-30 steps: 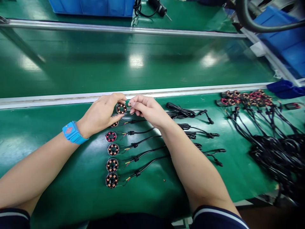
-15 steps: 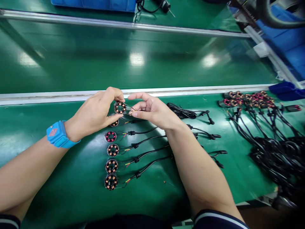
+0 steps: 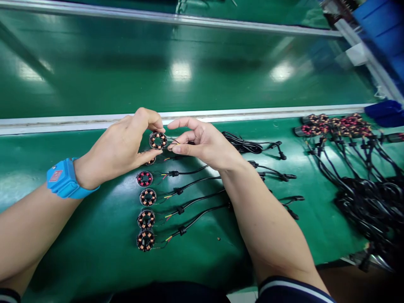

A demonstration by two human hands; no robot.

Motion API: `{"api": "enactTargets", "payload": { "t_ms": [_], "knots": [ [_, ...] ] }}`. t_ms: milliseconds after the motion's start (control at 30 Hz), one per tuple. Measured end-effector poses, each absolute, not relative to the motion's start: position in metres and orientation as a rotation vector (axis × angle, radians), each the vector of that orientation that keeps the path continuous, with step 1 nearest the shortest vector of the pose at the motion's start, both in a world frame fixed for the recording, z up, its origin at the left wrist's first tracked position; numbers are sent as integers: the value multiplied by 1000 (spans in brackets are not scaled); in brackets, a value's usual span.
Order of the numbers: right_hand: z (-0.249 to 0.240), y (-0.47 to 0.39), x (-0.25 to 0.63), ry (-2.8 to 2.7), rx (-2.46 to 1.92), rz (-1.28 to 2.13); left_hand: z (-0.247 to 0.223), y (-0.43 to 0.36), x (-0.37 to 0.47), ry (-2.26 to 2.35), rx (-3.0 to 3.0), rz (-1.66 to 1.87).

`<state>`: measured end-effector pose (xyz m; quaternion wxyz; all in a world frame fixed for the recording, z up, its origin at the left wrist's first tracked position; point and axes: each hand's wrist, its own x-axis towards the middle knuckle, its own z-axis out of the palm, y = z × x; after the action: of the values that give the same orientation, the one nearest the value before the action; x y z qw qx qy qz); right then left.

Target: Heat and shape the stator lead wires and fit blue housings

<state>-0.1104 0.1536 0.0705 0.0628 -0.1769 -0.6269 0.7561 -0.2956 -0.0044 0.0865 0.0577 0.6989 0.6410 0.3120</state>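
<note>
Between thumb and fingers, my left hand (image 3: 121,141) grips a motor stator (image 3: 158,141), a ring of copper coils, just above the mat. A blue wrist strap (image 3: 71,179) is on that arm. My right hand (image 3: 202,143) pinches the thin wires (image 3: 173,141) that run from the stator's right side; the fingertips partly hide them. Below the held part, several more stators stand in a column, among them one with red coils (image 3: 144,179) and one at the bottom (image 3: 145,240). Black cables (image 3: 202,214) with stripped coloured ends lie to their right, partly under my right forearm.
At the right lies a heap of stators (image 3: 337,126) with a tangle of black cables (image 3: 372,202). A coiled cable (image 3: 241,143) rests beyond my right wrist. A white ledge (image 3: 63,124) and a metal rail (image 3: 126,17) cross behind; blue bins (image 3: 383,33) stand at upper right.
The camera view has tilted slightly down, so the bench edge and far items sit higher. Both hands keep their hold on the stator and its wires, with only a slight finger shift.
</note>
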Motion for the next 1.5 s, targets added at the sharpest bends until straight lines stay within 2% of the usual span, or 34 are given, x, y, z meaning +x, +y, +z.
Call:
{"api": "enactTargets", "payload": {
  "t_ms": [300,500,667,833,1233,1367,1500],
  "knots": [
    [76,154,-109,-1891,-509,2239,86,-4,-297,1949,2118,996],
    [75,155,-111,-1980,-651,2113,87,-6,-296,2000,2121,1003],
    [68,156,-112,-2029,-618,2010,85,-2,-306,1964,2192,822],
    [56,157,-114,-2190,-482,1735,76,6,-324,1794,2173,589],
    [50,163,-118,-1985,-605,1607,82,-1,-327,1707,2162,457],
    [57,161,-118,-1928,-647,1531,91,-3,-330,1740,2206,455],
    [90,157,-109,-1912,-622,1348,103,-7,-332,1803,2266,406]
  ]
}}
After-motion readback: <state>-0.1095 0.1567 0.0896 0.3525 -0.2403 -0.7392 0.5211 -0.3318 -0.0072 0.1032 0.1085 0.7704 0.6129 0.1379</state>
